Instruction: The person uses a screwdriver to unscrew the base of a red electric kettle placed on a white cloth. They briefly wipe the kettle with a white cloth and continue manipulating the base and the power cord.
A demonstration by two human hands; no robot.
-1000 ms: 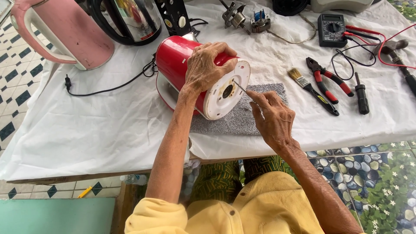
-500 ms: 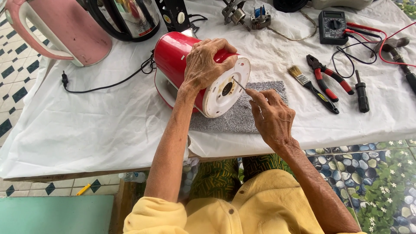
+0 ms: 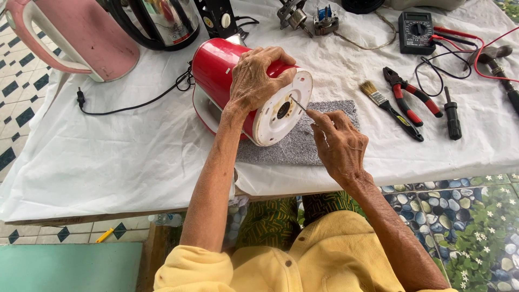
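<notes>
A red electric kettle (image 3: 219, 70) lies on its side on a grey mat (image 3: 303, 146), its white round base (image 3: 281, 111) facing me. My left hand (image 3: 257, 78) grips the top of the kettle body near the base and steadies it. My right hand (image 3: 338, 143) holds a thin metal screwdriver (image 3: 298, 104) whose tip touches the white base beside the dark centre socket.
A white cloth (image 3: 108, 157) covers the table. A pink kettle (image 3: 81, 38) and a dark steel kettle (image 3: 157, 21) stand at the back left, with a black cord (image 3: 135, 103). To the right lie a paintbrush (image 3: 386, 105), red pliers (image 3: 411, 94), a black screwdriver (image 3: 451, 113) and a multimeter (image 3: 415, 32).
My right hand has shifted slightly, bringing the screwdriver tip closer to the centre of the kettle base. My left hand keeps its grip.
</notes>
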